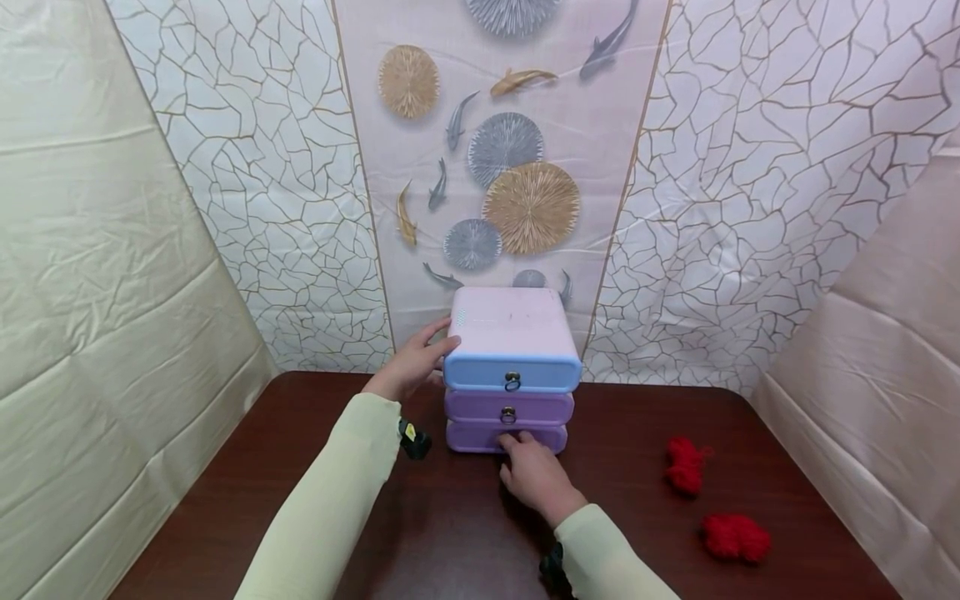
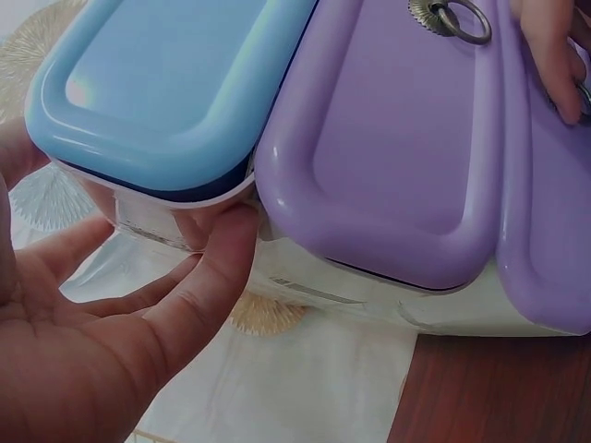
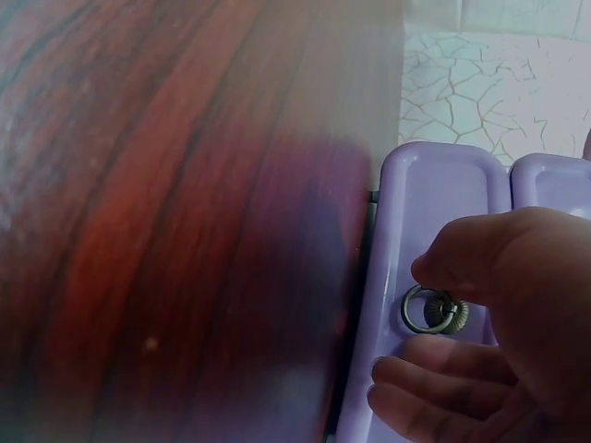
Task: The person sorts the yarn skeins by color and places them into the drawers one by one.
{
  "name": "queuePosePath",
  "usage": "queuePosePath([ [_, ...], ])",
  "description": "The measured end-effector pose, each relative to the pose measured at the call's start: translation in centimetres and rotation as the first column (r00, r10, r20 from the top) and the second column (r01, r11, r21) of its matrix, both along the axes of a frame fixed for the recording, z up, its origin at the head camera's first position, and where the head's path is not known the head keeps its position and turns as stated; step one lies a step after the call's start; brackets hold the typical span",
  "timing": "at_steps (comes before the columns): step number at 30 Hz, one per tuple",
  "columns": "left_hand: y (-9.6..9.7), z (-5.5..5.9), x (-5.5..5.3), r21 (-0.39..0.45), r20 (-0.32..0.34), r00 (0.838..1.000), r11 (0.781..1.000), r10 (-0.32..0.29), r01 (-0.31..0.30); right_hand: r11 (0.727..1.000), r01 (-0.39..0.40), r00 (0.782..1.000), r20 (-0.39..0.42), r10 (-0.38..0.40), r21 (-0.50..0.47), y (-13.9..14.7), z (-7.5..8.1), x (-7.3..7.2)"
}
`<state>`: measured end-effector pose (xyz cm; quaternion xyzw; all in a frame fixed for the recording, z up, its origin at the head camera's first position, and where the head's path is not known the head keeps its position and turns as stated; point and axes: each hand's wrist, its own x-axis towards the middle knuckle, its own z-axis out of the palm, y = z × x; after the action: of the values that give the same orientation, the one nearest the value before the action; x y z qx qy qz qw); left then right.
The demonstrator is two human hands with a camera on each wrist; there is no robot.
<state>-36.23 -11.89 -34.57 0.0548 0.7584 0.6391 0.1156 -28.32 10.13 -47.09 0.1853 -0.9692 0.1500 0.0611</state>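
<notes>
A small three-drawer box (image 1: 510,321) with a pale pink top stands at the table's back. Its top drawer front (image 1: 476,373) is blue, and the middle drawer front (image 1: 472,406) and bottom drawer front (image 1: 468,436) are purple. My left hand (image 1: 412,364) braces the box's upper left side, fingers spread and a fingertip (image 2: 235,231) just under the blue front's edge. At the bottom drawer is my right hand (image 1: 538,477). Its thumb and fingers lie on either side of the metal ring pull (image 3: 420,314), without closing on it.
Two bundles of red yarn, one farther back (image 1: 684,467) and one nearer (image 1: 737,537), lie on the right of the dark brown table (image 1: 360,500). Patterned cloth (image 1: 300,167) hangs right behind the box. Plain pale drapes flank both sides.
</notes>
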Motion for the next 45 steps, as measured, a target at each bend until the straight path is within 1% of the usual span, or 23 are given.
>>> queuePosePath([
  [8,0.1,0.0,-0.1,0.006,0.006,1.0,1.0,-0.006,0.006,1.0,0.001,0.999,-0.038,-0.001,-0.019,0.0,-0.1,-0.1],
  [12,0.1,0.0,-0.1,0.01,-0.006,1.0,1.0,-0.018,0.018,1.0,0.005,0.998,-0.057,-0.006,-0.026,0.0,-0.2,-0.1],
  [19,0.1,0.0,-0.1,0.01,-0.009,1.0,1.0,-0.011,0.011,1.0,-0.008,0.994,-0.109,0.006,-0.021,0.1,-0.5,0.2],
  [26,0.1,-0.1,-0.1,0.011,-0.008,1.0,1.0,-0.014,0.014,1.0,-0.012,0.993,-0.115,0.01,-0.018,0.1,-0.6,0.5],
  [32,0.0,-0.2,-0.3,0.011,-0.004,1.0,1.0,-0.009,0.009,1.0,-0.014,0.992,-0.125,0.012,-0.016,0.1,-0.6,0.7],
  [37,0.0,-0.3,-0.5,0.016,-0.002,1.0,1.0,-0.011,0.011,1.0,-0.006,0.994,-0.111,0.004,-0.017,0.0,-0.6,1.0],
  [41,0.0,-0.3,-0.4,0.017,-0.004,1.0,1.0,-0.011,0.011,1.0,0.004,0.995,-0.103,-0.007,-0.022,-0.1,-0.5,1.3],
  [45,-0.1,-0.3,-0.4,0.021,-0.01,1.0,1.0,-0.013,0.013,1.0,-0.005,0.993,-0.117,0.002,-0.026,-0.1,-0.4,1.7],
])
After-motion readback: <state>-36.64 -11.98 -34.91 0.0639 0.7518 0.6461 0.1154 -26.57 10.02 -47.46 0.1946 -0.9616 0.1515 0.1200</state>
